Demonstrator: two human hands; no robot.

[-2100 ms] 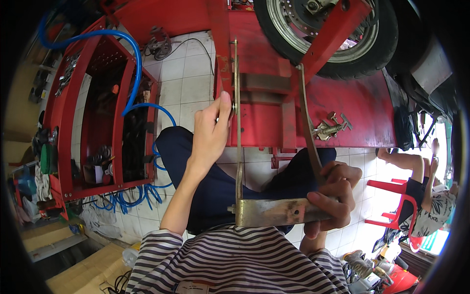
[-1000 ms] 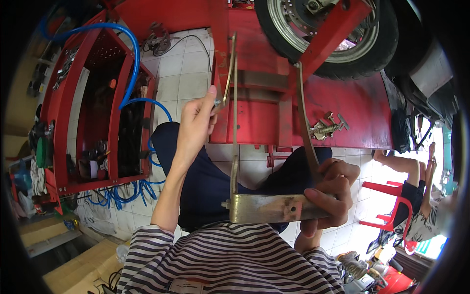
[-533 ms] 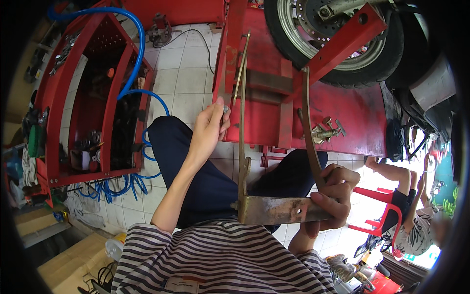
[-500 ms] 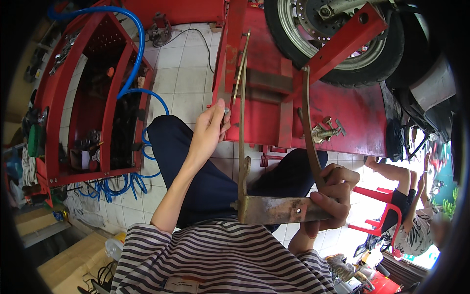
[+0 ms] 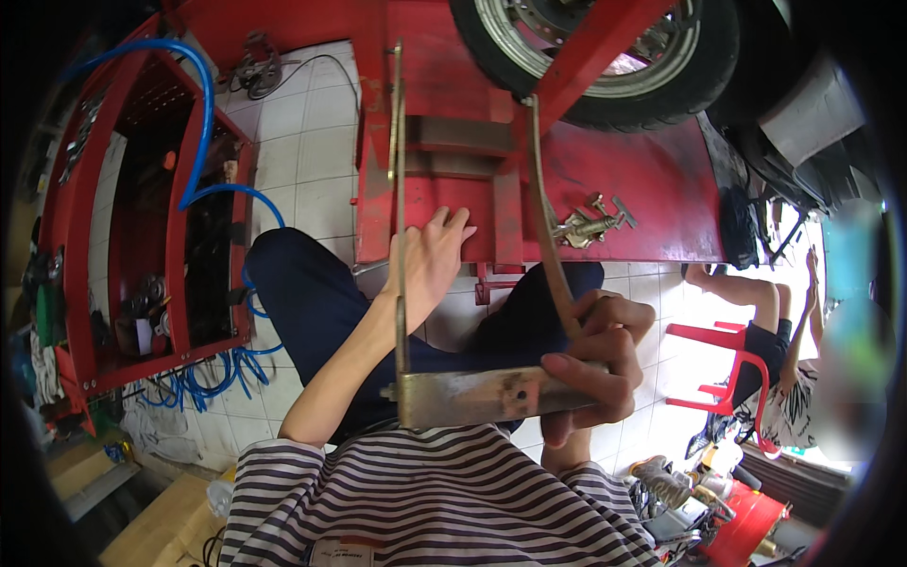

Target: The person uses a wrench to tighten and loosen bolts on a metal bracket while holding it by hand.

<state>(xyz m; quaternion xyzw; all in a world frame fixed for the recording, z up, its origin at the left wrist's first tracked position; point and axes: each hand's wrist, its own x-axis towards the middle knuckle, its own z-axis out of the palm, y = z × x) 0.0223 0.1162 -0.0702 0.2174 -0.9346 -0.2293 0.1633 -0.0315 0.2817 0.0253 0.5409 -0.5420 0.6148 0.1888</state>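
My right hand [image 5: 605,359] is closed round the right corner of a long U-shaped metal bracket [image 5: 463,399]. Its worn crosspiece, with a small hole, lies just above my lap. The bracket's two narrow arms stretch away from me, and the right one's far end meets a slanted red beam [image 5: 590,61]. Behind the left arm, my left hand [image 5: 430,260] reaches over the near edge of a red metal platform [image 5: 624,194], its visible fingers stretched and apart. A thin grey metal piece [image 5: 370,267] shows beside that hand; whether they touch is unclear.
A motorcycle wheel [image 5: 605,94] stands on the platform, near a brass-coloured clamp-like fitting [image 5: 590,224]. At left is a red tool cart [image 5: 175,236] with a blue hose [image 5: 203,123]. A person sits on a red chair [image 5: 737,359] at right.
My left hand has moved right, behind the bracket's left arm, and its fingers have stretched out; the small grey piece at its fingertips no longer shows. The view has shifted; my right hand keeps its hold.
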